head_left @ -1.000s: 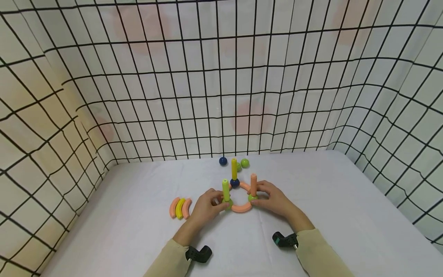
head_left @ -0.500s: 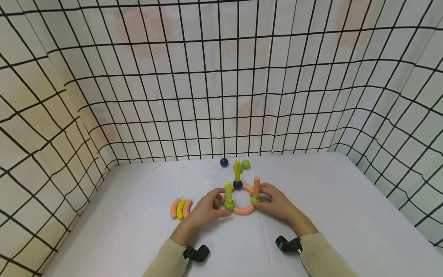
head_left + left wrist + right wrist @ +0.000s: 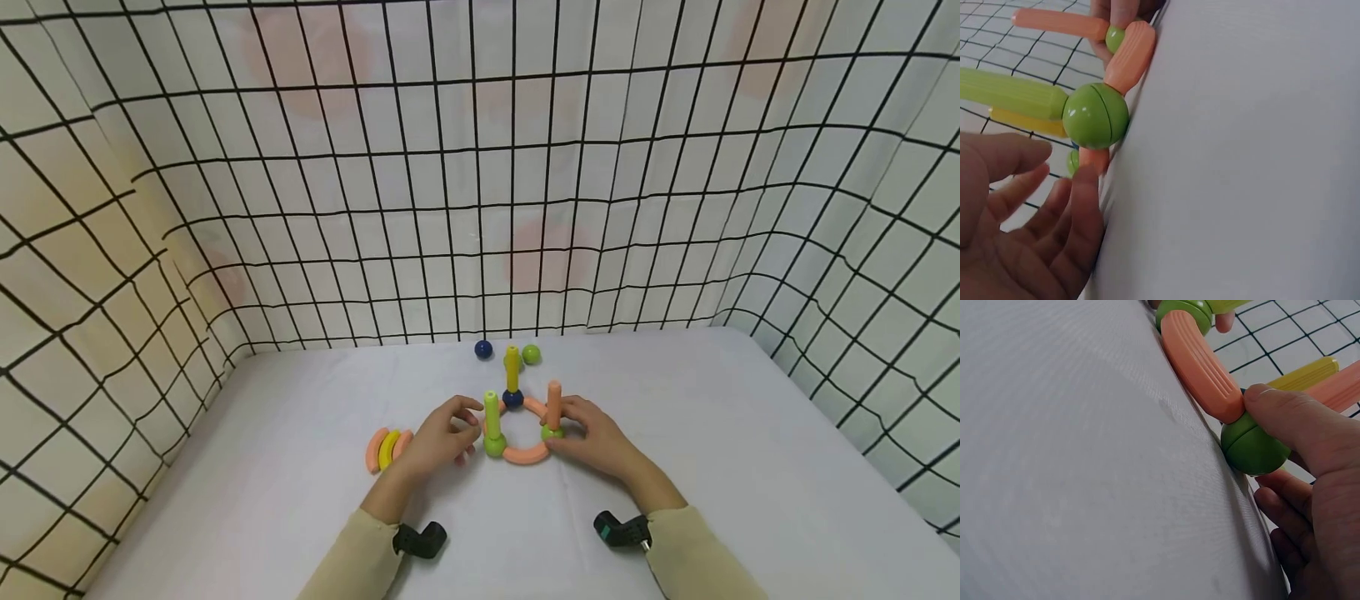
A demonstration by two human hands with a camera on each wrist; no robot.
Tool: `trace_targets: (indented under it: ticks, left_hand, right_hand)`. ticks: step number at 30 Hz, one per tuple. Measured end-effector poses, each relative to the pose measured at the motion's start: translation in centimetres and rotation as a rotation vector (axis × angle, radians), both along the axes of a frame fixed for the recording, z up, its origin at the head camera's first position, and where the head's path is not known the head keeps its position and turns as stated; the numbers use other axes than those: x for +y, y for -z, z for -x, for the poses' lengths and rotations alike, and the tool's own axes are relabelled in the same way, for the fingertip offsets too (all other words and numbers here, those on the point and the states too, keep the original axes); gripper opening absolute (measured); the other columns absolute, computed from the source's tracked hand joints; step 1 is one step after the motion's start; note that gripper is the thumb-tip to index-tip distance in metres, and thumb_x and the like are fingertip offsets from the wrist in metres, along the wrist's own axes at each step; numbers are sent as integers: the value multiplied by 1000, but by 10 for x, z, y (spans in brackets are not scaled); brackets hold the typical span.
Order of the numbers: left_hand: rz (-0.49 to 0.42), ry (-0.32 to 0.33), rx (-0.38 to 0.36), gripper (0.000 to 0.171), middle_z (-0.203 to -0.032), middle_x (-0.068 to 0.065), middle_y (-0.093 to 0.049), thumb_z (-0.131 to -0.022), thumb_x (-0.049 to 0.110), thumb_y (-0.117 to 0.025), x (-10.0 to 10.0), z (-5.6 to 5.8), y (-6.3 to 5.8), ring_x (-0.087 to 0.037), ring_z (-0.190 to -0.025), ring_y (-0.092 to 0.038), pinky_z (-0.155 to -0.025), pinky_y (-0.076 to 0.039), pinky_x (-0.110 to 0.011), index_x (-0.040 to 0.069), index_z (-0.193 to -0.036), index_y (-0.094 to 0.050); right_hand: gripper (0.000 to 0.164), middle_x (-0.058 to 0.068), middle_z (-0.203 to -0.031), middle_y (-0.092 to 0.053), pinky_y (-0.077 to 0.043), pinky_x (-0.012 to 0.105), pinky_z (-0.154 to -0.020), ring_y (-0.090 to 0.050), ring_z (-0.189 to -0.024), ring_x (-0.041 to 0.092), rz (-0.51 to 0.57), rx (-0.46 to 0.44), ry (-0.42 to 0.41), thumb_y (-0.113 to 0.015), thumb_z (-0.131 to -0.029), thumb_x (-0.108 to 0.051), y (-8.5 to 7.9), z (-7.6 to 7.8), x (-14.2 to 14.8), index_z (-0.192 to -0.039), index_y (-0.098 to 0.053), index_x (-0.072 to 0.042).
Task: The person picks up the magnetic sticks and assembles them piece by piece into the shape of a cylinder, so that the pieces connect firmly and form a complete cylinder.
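Observation:
A ring of orange curved pieces [image 3: 525, 456] joined by balls lies on the white table. From its left green ball [image 3: 494, 446] rises a light green rod [image 3: 491, 412]; a yellow rod [image 3: 512, 371] stands on the blue ball [image 3: 513, 399] at the back. An orange rod [image 3: 554, 404] stands at the right corner. My right hand [image 3: 596, 437] pinches the right green ball [image 3: 1250, 447], thumb on its near side, other fingers partly hidden behind. Left of the ring, my left hand [image 3: 441, 435] holds nothing, its fingers loosely bent beside the left green ball.
Two orange curved pieces [image 3: 377, 450] and a yellow curved piece [image 3: 387, 450] lie side by side at the left, near my left forearm. Behind the ring are a loose blue ball [image 3: 483, 349] and green balls [image 3: 531, 354]. Black netting [image 3: 480, 250] encloses the back and sides.
My left hand has let go of the left green ball and drawn back a little to the left. The right hand keeps its hold at the right corner.

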State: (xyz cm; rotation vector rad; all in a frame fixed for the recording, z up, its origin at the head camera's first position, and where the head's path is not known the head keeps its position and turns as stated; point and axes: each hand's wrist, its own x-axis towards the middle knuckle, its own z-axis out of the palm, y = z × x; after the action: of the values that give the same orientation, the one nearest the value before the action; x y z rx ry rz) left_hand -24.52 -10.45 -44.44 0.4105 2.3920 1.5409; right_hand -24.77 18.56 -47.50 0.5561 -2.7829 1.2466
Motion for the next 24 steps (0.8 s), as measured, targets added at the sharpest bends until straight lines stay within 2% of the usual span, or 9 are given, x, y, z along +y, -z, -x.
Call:
trace_targets:
  ticks: [2,5,11,15,19,22,24]
  left_hand:
    - [5,-57,-6,35,-116,-11,-57,-98,16,-61,2,4,-3,-18,-73,-62,-61,-52,-28,12,-133,-54]
    - [27,-109,9,40,-120,-11,-57,-97,17,-64,5,13,-8,-20,-82,-63,-66,-53,-28,11,-135,-53]
    - [98,-175,88,49,-130,-12,-55,-93,17,-71,12,36,-13,-27,-109,-62,-87,-55,-36,15,-138,-53]
    - [23,-280,63,49,-134,-12,-55,-92,19,-71,19,54,-9,-29,-115,-59,-89,-54,-38,17,-139,-54]
    - [-52,-394,61,48,-137,-14,-55,-92,18,-71,25,72,-3,-30,-119,-58,-91,-54,-39,16,-137,-55]
    - [-51,-430,91,49,-138,-15,-54,-91,16,-71,28,82,-2,-32,-122,-57,-99,-51,-43,15,-137,-56]
    - [-46,-425,98,51,-141,-15,-53,-90,15,-72,28,87,-2,-33,-127,-54,-104,-49,-45,15,-139,-55]
  right_hand:
    - [37,4,-143,-57,-33,62,-113,-42,-143,35,-12,-9,0,-80,-84,-39,0,0,0,-117,-71,-27]
    - [41,6,-142,-57,-34,63,-112,-43,-141,37,-29,3,4,-80,-84,-39,0,0,-1,-120,-70,-23]
    - [45,9,-143,-57,-35,64,-111,-45,-140,38,-34,1,7,-80,-84,-36,0,0,-2,-124,-69,-19]
    - [47,10,-143,-56,-35,64,-111,-45,-140,38,-46,-9,9,-79,-84,-37,0,0,-1,-126,-67,-19]
    - [42,8,-144,-56,-34,64,-112,-44,-140,37,-44,-22,7,-79,-84,-38,-1,1,0,-122,-69,-23]
    - [43,6,-145,-55,-34,64,-112,-43,-141,36,-39,-35,7,-79,-84,-40,-2,1,-1,-123,-68,-25]
    - [45,6,-145,-55,-34,63,-112,-43,-142,35,-30,-46,9,-79,-83,-41,-3,1,0,-124,-67,-27]
